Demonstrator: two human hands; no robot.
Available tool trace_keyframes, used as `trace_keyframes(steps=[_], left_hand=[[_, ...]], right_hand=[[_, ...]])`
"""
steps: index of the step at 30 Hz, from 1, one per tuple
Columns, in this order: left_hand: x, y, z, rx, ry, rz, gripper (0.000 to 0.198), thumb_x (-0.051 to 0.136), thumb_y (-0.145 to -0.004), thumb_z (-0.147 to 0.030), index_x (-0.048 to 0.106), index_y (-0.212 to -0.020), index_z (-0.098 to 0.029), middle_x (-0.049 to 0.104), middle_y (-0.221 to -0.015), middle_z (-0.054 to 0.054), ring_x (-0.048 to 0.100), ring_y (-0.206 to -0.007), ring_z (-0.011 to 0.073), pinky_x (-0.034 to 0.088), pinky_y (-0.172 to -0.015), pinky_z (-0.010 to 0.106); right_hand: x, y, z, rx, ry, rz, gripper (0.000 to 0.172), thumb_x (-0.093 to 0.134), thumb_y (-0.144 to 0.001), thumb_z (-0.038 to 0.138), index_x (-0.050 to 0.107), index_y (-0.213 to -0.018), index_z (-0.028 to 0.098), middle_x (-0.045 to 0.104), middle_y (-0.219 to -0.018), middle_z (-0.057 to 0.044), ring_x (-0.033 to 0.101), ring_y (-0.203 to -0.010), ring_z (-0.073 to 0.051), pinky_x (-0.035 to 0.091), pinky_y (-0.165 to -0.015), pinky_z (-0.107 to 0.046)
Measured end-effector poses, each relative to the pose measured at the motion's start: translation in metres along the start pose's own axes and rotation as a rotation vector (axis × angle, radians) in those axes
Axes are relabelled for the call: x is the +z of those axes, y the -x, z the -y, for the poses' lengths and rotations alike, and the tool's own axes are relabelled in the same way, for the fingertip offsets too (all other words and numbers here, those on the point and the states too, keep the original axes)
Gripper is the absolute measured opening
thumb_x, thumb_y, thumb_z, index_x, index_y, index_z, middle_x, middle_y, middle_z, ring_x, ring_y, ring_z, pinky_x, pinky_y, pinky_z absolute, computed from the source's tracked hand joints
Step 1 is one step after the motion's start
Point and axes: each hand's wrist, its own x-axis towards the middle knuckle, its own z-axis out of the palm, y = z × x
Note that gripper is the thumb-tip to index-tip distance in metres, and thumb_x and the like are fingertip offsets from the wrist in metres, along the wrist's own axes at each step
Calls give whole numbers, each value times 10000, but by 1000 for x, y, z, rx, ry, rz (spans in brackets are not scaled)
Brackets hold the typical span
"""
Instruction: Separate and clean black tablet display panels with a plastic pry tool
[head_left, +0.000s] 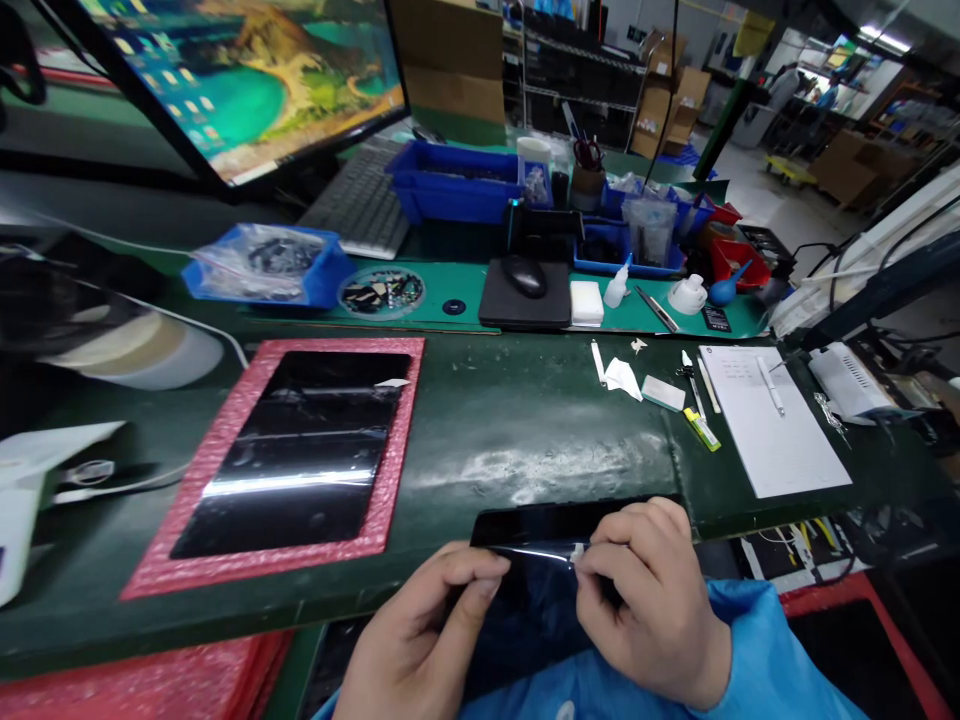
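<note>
Head camera looks forward and down at the black panel (525,615).

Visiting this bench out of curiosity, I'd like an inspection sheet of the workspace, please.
Surface: green workbench, with a pale scuffed patch.
Job's things: black panel, clear film curling along its edge.
Clutter: blue bins, keyboard, mouse, second black panel on pink bubble wrap.
Hands: left hand grips the panel; right hand's fingers pinch the film.
Cables: white cable at the bench's left.
Surroundings: cardboard boxes, distant person.
</note>
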Motion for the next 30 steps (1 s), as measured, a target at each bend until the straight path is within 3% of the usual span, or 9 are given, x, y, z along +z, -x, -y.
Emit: trace_keyframes(steps=[23,30], left_hand=[[1,-1,0,-11,-7,0,298,899,-983,-613,979,-889,-342,909,-846,36,889,-737,272,764,-686,285],[-1,-1,4,-65,-27,1,397,892,-950,-719,977,-884,-338,910,-864,57,884,-767,303,775,-702,326]], right_hand=[[3,9,-4,101,-51,2,194,690,-991,107,643,-1029,291,801,-884,5,797,-766,-231,570,-765,-459],[3,7,-3,101,-59,-16,216,693,-986,102,627,-1038,301,800,-877,6,797,-746,-246,570,-745,-465]])
